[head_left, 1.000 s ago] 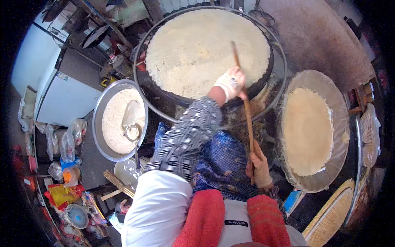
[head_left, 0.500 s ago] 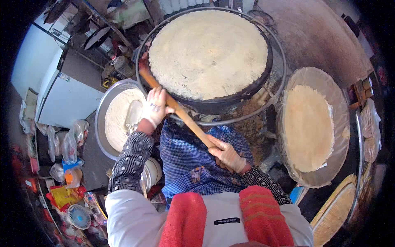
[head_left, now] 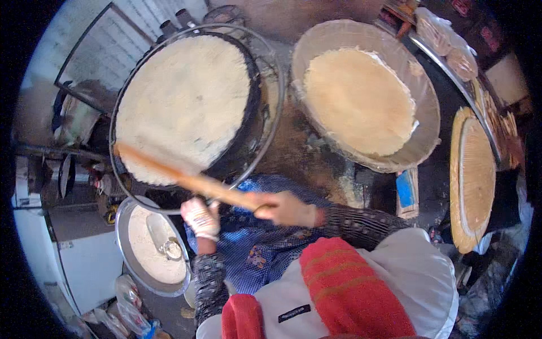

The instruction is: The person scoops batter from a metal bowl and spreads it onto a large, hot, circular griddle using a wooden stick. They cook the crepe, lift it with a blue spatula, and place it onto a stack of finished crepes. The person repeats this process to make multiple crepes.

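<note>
My right hand (head_left: 288, 209), in a pale glove, is closed around the near end of a long flat wooden stick (head_left: 212, 189). The stick is blurred by motion, and its far end lies over the lower left edge of a large round pancake (head_left: 183, 101). That pancake covers a black round griddle (head_left: 251, 85) with a metal ring (head_left: 276, 118) around it. Just below the stick, my gloved left hand (head_left: 200, 219) is at the ring's near side, its fingers apart from the thumb. Whether it touches the ring I cannot tell.
A metal basin (head_left: 124, 248) of pale batter with a ladle (head_left: 172, 248) stands at the lower left. To the right, a plastic-lined basket (head_left: 426, 124) holds round pancakes (head_left: 358, 101). A round woven lid (head_left: 474, 181) leans at the far right, and a white cabinet (head_left: 90, 271) stands at left.
The head view has swung right, so the griddle sits farther left. My left hand has come off the stick, which my right hand still grips; the stick now reaches over the pancake.
</note>
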A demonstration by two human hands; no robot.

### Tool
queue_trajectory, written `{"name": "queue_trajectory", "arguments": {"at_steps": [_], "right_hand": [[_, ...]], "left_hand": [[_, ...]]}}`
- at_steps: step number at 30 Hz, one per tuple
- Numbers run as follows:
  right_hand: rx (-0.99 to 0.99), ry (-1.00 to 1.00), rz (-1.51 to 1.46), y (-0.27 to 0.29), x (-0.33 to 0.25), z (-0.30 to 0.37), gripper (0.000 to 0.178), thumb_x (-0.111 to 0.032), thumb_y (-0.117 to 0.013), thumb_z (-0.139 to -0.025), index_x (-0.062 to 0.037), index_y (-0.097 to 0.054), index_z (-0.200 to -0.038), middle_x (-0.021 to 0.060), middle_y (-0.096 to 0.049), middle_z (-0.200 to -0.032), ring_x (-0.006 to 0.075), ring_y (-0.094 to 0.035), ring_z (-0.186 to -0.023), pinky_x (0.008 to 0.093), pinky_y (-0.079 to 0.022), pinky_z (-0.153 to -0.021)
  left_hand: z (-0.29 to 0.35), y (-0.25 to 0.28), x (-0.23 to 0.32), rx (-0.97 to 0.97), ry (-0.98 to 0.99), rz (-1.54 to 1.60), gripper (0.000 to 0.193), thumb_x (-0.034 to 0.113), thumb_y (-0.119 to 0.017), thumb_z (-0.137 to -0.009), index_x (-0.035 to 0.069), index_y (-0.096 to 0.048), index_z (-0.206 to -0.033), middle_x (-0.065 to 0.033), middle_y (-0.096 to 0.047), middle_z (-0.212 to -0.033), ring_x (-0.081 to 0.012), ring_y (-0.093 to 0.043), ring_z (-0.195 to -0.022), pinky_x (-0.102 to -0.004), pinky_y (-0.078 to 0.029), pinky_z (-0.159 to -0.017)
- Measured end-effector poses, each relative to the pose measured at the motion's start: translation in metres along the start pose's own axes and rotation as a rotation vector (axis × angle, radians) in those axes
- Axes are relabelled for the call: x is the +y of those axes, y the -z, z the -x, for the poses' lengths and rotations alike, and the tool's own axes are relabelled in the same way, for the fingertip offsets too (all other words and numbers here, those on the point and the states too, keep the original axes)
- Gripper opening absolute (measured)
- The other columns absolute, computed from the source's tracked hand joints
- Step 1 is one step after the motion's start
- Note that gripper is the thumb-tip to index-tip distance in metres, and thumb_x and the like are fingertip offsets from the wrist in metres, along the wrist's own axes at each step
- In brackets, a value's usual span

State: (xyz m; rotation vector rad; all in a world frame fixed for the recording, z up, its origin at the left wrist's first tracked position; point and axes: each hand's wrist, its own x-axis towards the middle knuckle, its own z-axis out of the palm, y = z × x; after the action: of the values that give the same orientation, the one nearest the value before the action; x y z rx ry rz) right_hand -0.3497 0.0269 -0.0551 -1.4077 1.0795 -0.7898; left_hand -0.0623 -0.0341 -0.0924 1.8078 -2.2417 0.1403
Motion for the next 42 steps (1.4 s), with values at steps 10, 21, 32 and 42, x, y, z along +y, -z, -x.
{"name": "queue_trajectory", "arguments": {"at_steps": [10,21,32,42], "right_hand": [[-0.183,-0.289,-0.125,0.027,-0.045,-0.005,0.05,-0.019,-0.063,-0.093,-0.0172,-0.053,-0.142,0.0022,-0.069,-0.086,0.0081,-0.056,-0.061,0.0265,-0.049,-0.058],[0.46,-0.623,-0.483,0.058,-0.058,0.089,0.06,-0.024,-0.058,-0.097,-0.0124,-0.036,-0.152,0.0003,-0.056,-0.071,0.0103,-0.046,-0.047,0.0266,-0.04,-0.042],[-0.119,-0.603,-0.81,0.063,-0.036,0.001,0.072,-0.045,-0.064,-0.094,-0.019,-0.033,-0.153,-0.0032,-0.042,-0.059,0.008,-0.034,-0.044,0.0249,-0.03,-0.043],[-0.36,-0.551,-0.444,-0.002,-0.05,-0.039,0.055,-0.019,-0.056,-0.098,-0.0119,-0.04,-0.15,-0.0041,-0.051,-0.068,0.0053,-0.047,-0.047,0.0227,-0.038,-0.042]], "left_hand": [[0.053,-0.016,0.138,-0.095,0.02,1.045,0.053,0.026,-0.066,-0.082,0.0,-0.053,-0.127,-0.024,-0.047,-0.131,-0.042,-0.044,-0.127,-0.0583,-0.031,-0.11],[-0.224,0.018,0.15,-0.035,-0.681,0.195,0.094,0.059,-0.067,-0.07,-0.005,-0.046,-0.136,-0.0238,-0.045,-0.142,-0.0393,-0.034,-0.139,-0.0467,-0.025,-0.118],[-0.202,0.0,0.021,0.033,-0.339,-0.014,0.074,0.046,-0.074,-0.062,0.003,-0.054,-0.118,-0.0175,-0.052,-0.131,-0.0392,-0.043,-0.129,-0.0478,-0.035,-0.112],[-0.077,0.031,-0.096,-0.007,-0.053,-0.04,0.087,0.052,-0.07,-0.068,-0.003,-0.046,-0.131,-0.0238,-0.047,-0.138,-0.0438,-0.038,-0.134,-0.0513,-0.029,-0.114]]}}
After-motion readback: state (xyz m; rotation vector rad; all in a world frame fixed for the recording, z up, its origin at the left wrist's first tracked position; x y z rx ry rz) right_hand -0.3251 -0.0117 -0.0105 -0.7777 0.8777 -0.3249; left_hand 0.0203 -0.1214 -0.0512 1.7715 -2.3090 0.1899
